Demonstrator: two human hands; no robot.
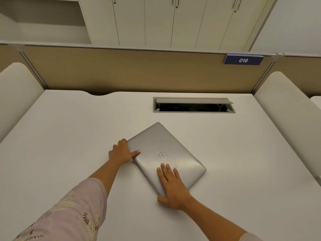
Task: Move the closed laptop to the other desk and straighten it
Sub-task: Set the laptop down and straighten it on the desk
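Note:
A closed silver laptop (165, 150) lies flat on the white desk (69, 136), turned at an angle so one corner points away from me. My left hand (121, 153) grips its left corner, thumb on the lid and fingers curled around the edge. My right hand (171, 186) rests on the near corner, fingers spread flat on the lid and thumb down beside the edge.
An open cable hatch (193, 105) is set into the desk behind the laptop. A tan partition (139, 72) with a blue "016" sign (243, 60) backs the desk. Cream side panels (284, 108) flank it, and white cabinets (173, 21) stand beyond.

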